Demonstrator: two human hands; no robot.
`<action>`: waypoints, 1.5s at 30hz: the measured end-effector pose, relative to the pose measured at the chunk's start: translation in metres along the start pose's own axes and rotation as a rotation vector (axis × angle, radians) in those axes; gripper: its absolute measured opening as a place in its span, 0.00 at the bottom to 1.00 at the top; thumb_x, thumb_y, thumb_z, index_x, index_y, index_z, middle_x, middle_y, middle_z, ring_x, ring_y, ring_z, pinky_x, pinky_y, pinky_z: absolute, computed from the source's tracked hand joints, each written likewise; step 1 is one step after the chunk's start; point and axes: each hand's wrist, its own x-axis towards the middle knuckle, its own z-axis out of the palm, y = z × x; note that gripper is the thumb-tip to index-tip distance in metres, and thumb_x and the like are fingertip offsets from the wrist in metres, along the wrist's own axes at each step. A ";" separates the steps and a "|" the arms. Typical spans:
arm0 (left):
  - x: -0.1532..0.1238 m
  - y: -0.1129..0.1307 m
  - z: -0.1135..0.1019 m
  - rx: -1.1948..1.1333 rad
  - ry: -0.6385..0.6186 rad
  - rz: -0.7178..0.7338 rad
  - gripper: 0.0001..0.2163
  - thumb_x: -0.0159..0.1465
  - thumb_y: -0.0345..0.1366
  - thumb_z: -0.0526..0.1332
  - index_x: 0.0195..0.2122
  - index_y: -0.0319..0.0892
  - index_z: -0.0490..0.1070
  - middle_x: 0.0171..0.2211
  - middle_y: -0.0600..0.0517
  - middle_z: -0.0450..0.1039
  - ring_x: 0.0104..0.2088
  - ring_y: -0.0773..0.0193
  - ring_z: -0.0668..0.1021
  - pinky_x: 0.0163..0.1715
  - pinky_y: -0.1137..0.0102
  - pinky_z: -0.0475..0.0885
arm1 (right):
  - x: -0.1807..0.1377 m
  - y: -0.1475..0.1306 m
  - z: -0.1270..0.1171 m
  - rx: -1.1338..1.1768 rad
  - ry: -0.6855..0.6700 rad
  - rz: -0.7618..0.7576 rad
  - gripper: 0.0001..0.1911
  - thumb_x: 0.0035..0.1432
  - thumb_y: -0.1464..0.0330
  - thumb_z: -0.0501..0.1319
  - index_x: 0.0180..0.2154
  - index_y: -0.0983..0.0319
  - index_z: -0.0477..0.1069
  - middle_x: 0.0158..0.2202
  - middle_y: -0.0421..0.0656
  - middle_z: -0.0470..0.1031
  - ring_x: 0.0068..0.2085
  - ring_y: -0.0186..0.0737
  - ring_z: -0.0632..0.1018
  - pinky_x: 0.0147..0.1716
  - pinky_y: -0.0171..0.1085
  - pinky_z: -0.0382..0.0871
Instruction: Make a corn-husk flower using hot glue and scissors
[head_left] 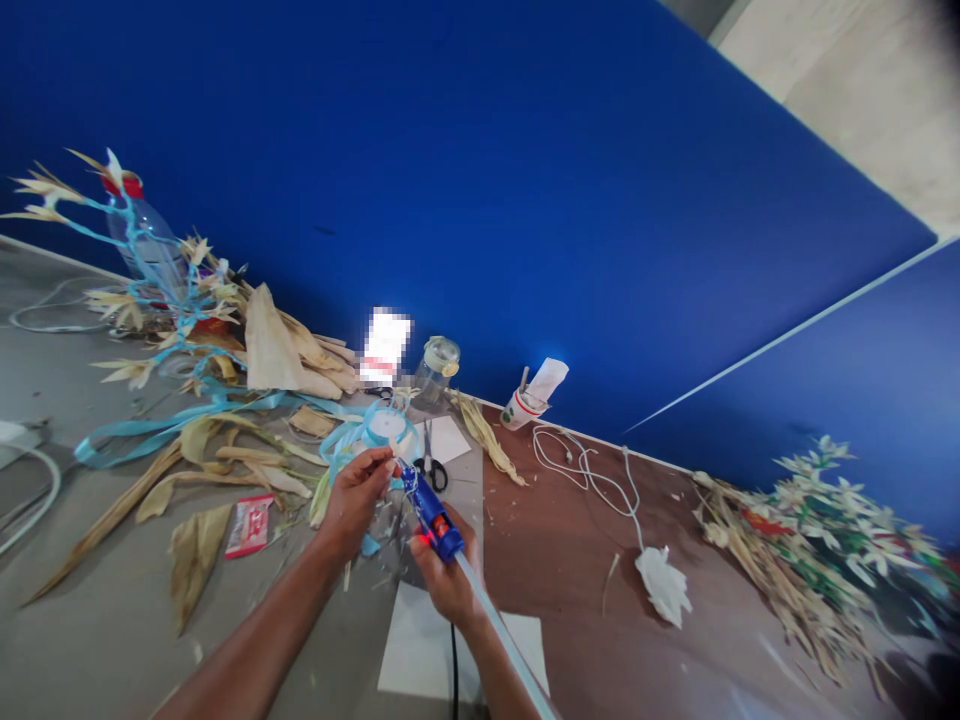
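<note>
My right hand (444,580) grips a blue hot glue gun (431,515) with a red switch, its nozzle pointing up and left toward my left hand. A glue stick juts back from the gun over my right wrist. My left hand (361,492) is closed in a pinch on a small pale piece at the nozzle tip, beside a roll of light blue ribbon (386,428). Black scissors (430,462) lie just beyond the gun on a white sheet.
Dried corn husks (277,350) and loose blue ribbon cover the grey table at left, with a plastic bottle (146,240). A glass jar (435,368), paper cup (525,403), white cable (585,470) and finished husk flowers (817,530) lie along the blue partition.
</note>
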 end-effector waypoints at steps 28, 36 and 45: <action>-0.003 0.009 0.005 -0.097 -0.012 0.000 0.17 0.45 0.42 0.69 0.32 0.38 0.71 0.20 0.54 0.73 0.16 0.75 0.62 0.17 0.75 0.55 | 0.009 0.031 -0.063 -0.885 -0.218 0.236 0.17 0.49 0.64 0.63 0.42 0.63 0.74 0.45 0.54 0.72 0.48 0.57 0.71 0.49 0.50 0.60; -0.006 0.005 0.007 -0.088 -0.041 -0.056 0.18 0.46 0.43 0.69 0.35 0.39 0.70 0.22 0.55 0.73 0.17 0.74 0.64 0.17 0.76 0.55 | 0.045 0.012 -0.035 -0.112 0.091 0.117 0.11 0.56 0.67 0.55 0.34 0.61 0.75 0.32 0.45 0.76 0.34 0.41 0.75 0.37 0.37 0.67; -0.006 0.010 0.011 -0.038 -0.036 -0.065 0.18 0.44 0.43 0.69 0.32 0.39 0.71 0.19 0.57 0.72 0.16 0.74 0.62 0.17 0.76 0.55 | 0.081 0.011 0.034 0.474 0.135 0.254 0.06 0.47 0.66 0.61 0.28 0.62 0.72 0.22 0.36 0.70 0.23 0.32 0.69 0.26 0.32 0.64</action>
